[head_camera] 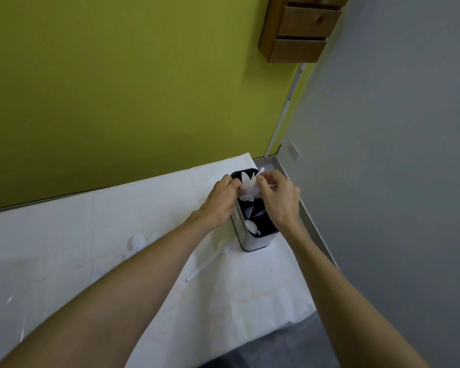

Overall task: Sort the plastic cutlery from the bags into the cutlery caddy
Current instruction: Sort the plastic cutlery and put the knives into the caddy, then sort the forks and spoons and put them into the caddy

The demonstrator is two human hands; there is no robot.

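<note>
Both hands meet above the cutlery caddy at the table's far right corner: my left hand and right hand pinch a thin, crinkly wrapper (featherlight, probably slippery). Loose spoons lie nearby; grip handles.

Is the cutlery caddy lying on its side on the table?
No, the cutlery caddy stands upright on the white table, with its open top facing up under both hands.

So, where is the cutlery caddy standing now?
The cutlery caddy stands at the far right end of the white table, near the room's corner, directly under both hands, left hand and right hand.
</note>
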